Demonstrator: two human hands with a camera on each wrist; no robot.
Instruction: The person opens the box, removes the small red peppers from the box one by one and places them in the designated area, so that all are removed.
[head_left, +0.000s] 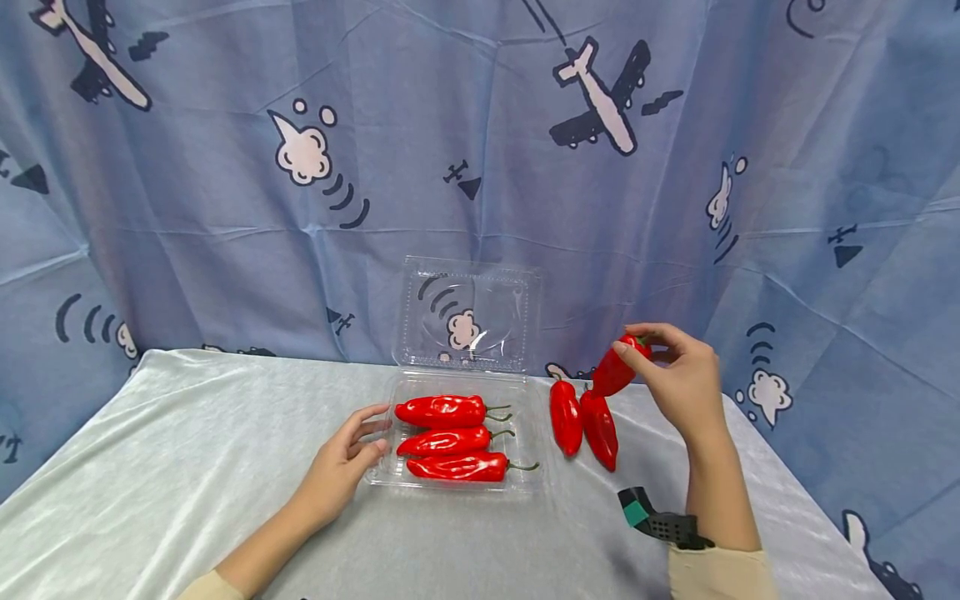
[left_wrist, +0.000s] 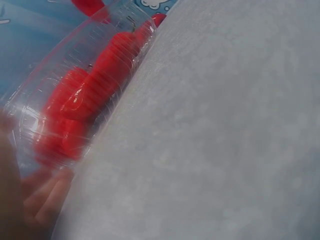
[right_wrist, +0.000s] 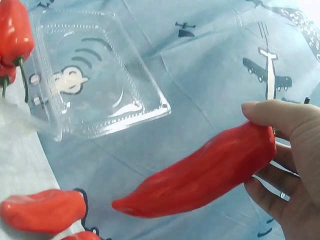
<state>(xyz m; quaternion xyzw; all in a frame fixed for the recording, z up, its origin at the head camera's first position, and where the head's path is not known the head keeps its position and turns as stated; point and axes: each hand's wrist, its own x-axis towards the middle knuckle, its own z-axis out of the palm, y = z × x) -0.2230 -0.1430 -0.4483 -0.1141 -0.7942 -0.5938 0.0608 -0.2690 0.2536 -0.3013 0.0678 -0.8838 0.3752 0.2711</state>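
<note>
A hinged clear plastic container lies with its lid raised at the back. Three red peppers with green stems lie side by side in its base. My left hand touches the container's left end, fingertips and thumb spread along the wall; in the left wrist view its fingers are at that end. To the right, my right hand pinches another red pepper by its stem end, thumb on one side and fingers on the other. This pepper hangs tilted, tip down to the left.
Two more red peppers lie on the table right of the container, under the held one. A pale cloth covers the table. Behind it hangs a blue curtain printed with planes. The right wrist wears a black band.
</note>
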